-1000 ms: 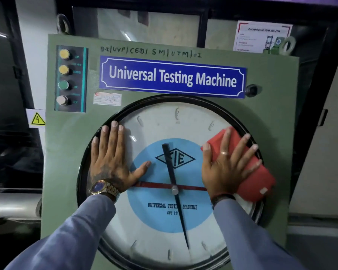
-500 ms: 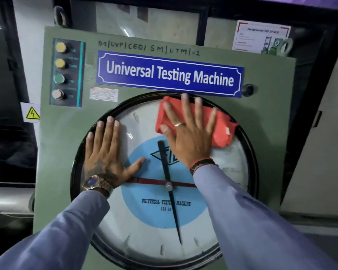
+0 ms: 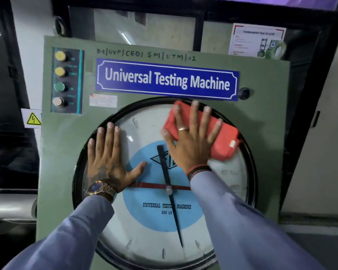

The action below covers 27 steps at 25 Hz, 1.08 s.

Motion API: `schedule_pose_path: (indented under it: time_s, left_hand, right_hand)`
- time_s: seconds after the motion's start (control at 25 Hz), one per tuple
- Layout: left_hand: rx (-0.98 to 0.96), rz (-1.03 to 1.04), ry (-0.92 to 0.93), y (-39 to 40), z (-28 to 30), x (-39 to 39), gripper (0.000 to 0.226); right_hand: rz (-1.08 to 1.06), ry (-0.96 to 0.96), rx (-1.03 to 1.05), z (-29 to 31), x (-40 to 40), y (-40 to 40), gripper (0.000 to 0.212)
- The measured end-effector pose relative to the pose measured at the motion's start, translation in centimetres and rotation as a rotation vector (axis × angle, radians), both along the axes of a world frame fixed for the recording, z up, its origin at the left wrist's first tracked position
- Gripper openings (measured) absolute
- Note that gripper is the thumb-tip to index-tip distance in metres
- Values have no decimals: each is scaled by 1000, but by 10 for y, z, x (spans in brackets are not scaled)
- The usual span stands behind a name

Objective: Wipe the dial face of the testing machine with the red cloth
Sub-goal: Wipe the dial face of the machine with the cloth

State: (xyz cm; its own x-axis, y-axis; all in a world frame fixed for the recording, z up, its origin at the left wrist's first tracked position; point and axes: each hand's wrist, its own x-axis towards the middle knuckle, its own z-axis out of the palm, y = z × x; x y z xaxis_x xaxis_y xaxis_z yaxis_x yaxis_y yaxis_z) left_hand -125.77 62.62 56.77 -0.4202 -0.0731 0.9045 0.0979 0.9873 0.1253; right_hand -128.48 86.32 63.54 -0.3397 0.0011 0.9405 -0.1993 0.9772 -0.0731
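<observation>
In the head view, the right hand [image 3: 191, 141] lies spread flat on the red cloth [image 3: 219, 137], pressing it to the upper right of the dial [image 3: 144, 227], while the left hand [image 3: 107, 158], also spread, braces bare on the glass at centre left. That bare palm could leave smears; the cloth overlaps the black rim [image 3: 77, 172] and might snag there.

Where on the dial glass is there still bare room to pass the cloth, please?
Free: the lower dial face, between both sleeves down to the black rim. Also the right edge below the red cloth. Crowded: the upper half, under the right hand and flat left hand.
</observation>
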Motion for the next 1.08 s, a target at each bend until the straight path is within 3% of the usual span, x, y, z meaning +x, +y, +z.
schedule_pose_path:
  time_s: [0.16, 0.28, 0.36, 0.44, 0.52, 0.6, 0.68, 0.96, 1.08]
  left_hand:
    - [-12, -4, -5, -5, -2, -3, 130]
    - [-4, 1, -10, -6, -3, -4, 130]
    - [7, 6, -12, -4, -3, -3, 130]
    - [0, 31, -4, -2, -1, -3, 130]
    - [-11, 41, -15, -2, -1, -2, 130]
    - [-17, 44, 3, -2, -3, -3, 130]
    - [-27, 49, -3, -5, -3, -4, 129]
    - [-10, 33, 10, -5, -2, -3, 126]
    - [-13, 37, 2, -4, -2, -3, 127]
  right_hand:
    - [190, 47, 435, 14, 1, -72, 75]
    - [186, 62, 504, 13, -1, -49, 66]
    - [107, 68, 301, 13, -4, -17, 69]
    - [-7, 90, -49, 17, -12, 17, 78]
    - [-94, 135, -361, 20, -14, 37, 71]
    - [-123, 175, -472, 31, -18, 35, 64]
    - [-87, 165, -355, 43, -23, 17, 58]
    - [234, 129, 336, 73, -18, -90, 51]
    - [264, 116, 488, 68, -19, -104, 51]
